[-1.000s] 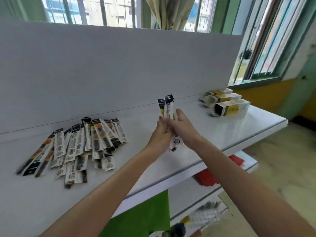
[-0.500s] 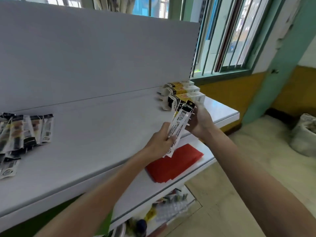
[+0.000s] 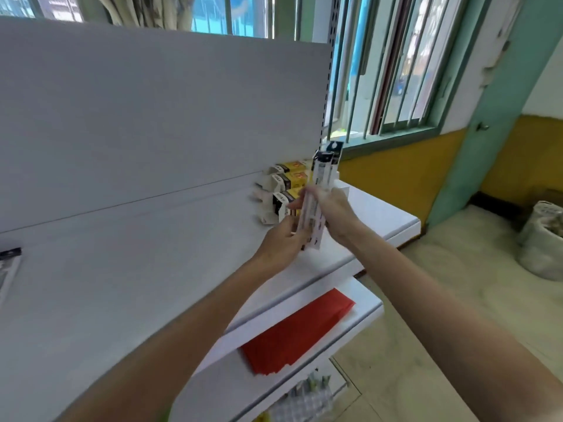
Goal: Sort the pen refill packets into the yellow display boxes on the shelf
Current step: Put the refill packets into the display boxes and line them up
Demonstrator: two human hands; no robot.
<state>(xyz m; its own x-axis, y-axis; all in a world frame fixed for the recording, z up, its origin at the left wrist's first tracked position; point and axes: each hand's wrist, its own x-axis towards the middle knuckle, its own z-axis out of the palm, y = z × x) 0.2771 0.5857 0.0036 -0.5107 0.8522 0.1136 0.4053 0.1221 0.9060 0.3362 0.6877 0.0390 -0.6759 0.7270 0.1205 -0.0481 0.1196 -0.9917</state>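
Head view, near to far. Two bare forearms enter from the bottom edge and meet above the right part of the white shelf. Beneath it, a lower shelf carries a flat stack of red sheets.

The left hand has its fingers curled round the bottom end of a bundle of pen refill packets. The right hand grips the same bundle at mid-length, fingers wrapped across its front; motion blur hides the finer finger detail. The bundle is held clear of the shelf, nearly upright, its black header ends uppermost and leaning slightly right.

Directly behind the bundle, three yellow display boxes lie side by side at the right end of the shelf, against the grey back panel, open flaps facing left. A loose packet lies at the far left edge, well apart from the hands.

Beyond the panel is a barred window; a grey sack stands on the floor at right.
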